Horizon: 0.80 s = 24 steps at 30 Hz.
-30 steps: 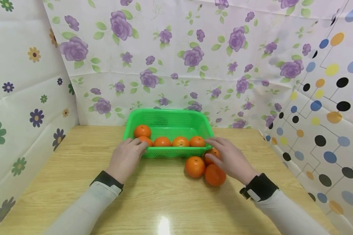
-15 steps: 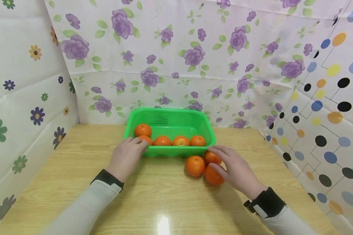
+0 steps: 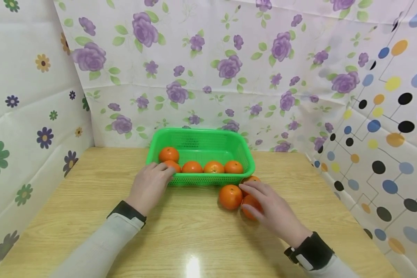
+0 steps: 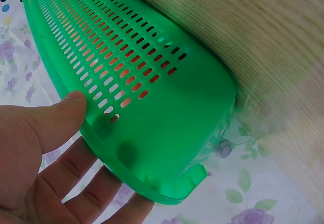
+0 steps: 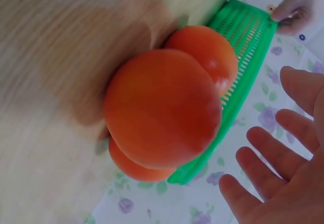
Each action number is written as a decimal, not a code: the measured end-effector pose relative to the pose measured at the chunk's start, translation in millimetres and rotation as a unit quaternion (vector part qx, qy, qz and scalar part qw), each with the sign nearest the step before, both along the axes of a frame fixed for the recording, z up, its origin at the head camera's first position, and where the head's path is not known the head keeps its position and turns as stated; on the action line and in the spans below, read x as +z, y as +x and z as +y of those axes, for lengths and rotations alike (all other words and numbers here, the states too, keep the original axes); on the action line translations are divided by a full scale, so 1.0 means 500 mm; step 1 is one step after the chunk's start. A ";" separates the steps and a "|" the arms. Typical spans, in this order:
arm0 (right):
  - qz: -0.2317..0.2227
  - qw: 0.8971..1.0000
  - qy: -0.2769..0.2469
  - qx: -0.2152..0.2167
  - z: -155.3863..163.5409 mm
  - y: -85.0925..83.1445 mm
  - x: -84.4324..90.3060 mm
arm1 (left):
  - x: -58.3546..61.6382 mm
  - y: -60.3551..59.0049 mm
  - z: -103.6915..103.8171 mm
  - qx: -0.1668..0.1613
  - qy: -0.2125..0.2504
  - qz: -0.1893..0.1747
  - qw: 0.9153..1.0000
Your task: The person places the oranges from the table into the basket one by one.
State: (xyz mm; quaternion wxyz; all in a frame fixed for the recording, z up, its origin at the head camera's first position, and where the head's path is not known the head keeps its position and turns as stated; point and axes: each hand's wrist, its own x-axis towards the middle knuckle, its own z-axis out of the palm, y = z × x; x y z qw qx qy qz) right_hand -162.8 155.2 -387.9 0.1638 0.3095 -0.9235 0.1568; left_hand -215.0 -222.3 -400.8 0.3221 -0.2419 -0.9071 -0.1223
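A green perforated plastic basket [image 3: 208,179] stands at the back of the table, with several oranges [image 3: 192,167] lined up mostly along its near wall. My left hand [image 3: 150,188] grips the basket's near left corner; in the left wrist view the thumb [image 4: 61,120] lies on the outer wall and the fingers reach over the rim. Three more oranges sit on the table by the near right corner: a left one [image 3: 230,197], a front one [image 3: 251,207] and a partly hidden rear one [image 3: 251,180]. Over the front orange hovers my right hand [image 3: 276,210], fingers spread, holding nothing.
The wooden table [image 3: 180,239] extends in front of the basket and to both sides. A floral cloth [image 3: 208,77] hangs right behind it, with patterned cloths on the left and right.
My right hand has come off the basket's right corner, back toward me, and now hovers over the loose oranges. The left hand keeps its grip, and the oranges have stayed put.
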 end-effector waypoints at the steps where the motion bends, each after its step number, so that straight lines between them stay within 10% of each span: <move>1: -0.001 1.000 0.001 0.000 -0.001 0.001 -0.003 | 0.000 0.000 0.000 0.000 0.000 0.000 1.000; 24: -0.013 1.000 0.011 0.009 -0.003 0.010 -0.045 | 0.005 0.003 0.002 0.000 0.000 -0.006 1.000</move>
